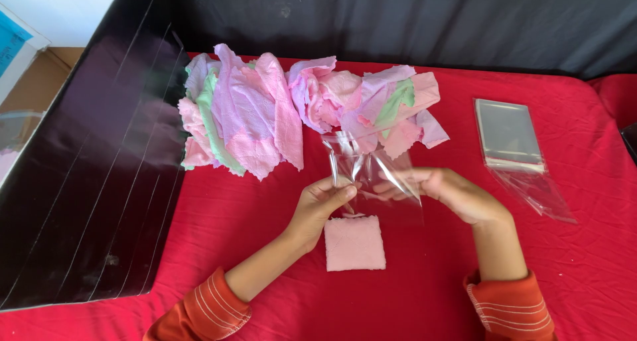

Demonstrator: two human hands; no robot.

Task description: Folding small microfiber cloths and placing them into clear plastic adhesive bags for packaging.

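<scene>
A clear plastic bag (371,172) is held up between both hands, just above the folded pink cloth (354,243), which is taken as the landmark here.

Left hand (322,205): grip closed on the bag's left edge, pinched between thumb and fingers, just above and left of the folded pink cloth. Right hand (451,194): grip closed on the bag's right side, fingers curled into the film, above and right of the cloth. The bag is held off the worktop (265,202), mouth end upward and crumpled, lower edge close over the cloth's top edge; whether they touch cannot be told.

The folded pink cloth is laid flat and square on the red-covered worktop, between the two forearms. Orange sleeves with white stripes (199,311) are seen below the cloth at both wrists.

A heap of loose cloths (298,109) in pink, lilac and pale green is piled well beyond the cloth, toward the back of the worktop. A stack of clear bags (507,134) is laid flat to the far right of the cloth, with one loose bag (534,190) trailing off its near end. A dark glossy board (86,182) is stood tilted well to the left of the cloth. A black backdrop (398,22) is hung behind the heap.
</scene>
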